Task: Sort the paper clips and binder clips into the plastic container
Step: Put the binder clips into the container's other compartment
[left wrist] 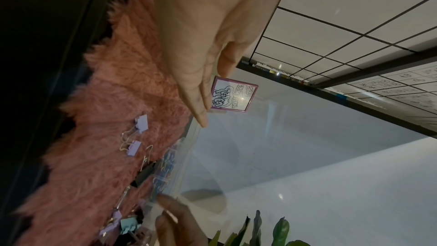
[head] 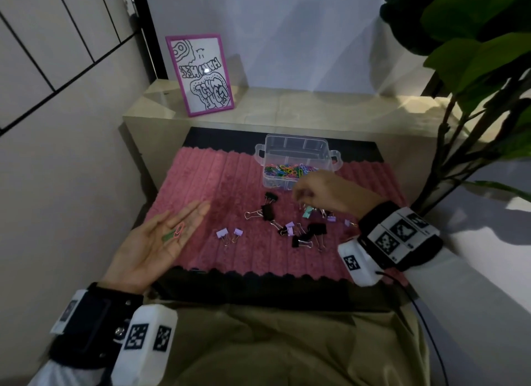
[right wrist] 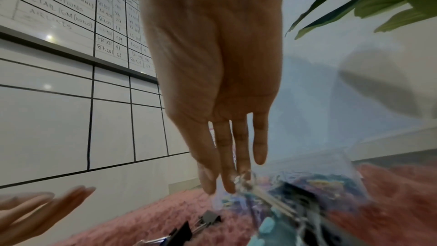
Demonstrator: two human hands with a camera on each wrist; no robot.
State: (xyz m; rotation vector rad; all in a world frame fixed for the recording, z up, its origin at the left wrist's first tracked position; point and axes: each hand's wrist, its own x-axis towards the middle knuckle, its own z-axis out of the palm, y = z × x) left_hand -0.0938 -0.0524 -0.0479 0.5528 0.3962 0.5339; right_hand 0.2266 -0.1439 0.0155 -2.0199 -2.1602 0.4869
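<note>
My left hand [head: 186, 219] lies palm up and open at the left edge of the mat, with a pink and a green paper clip [head: 175, 233] resting on the palm. My right hand [head: 301, 200] hovers in front of the clear plastic container [head: 268, 148] and pinches the wire handle of a teal binder clip [head: 307, 212]. The right wrist view, which is blurred, shows the fingertips [right wrist: 210, 184] on the silver wires. Several coloured paper clips [head: 284, 170] fill the container's front compartment. Black and lilac binder clips [head: 301, 233] lie scattered on the mat.
A pink fluffy mat [head: 215, 184] covers the black tabletop. Two lilac binder clips [head: 230, 234] lie apart to the left. A pink-framed drawing [head: 201, 75] stands on the ledge behind. A leafy plant [head: 474, 55] rises at the right, a wall close at the left.
</note>
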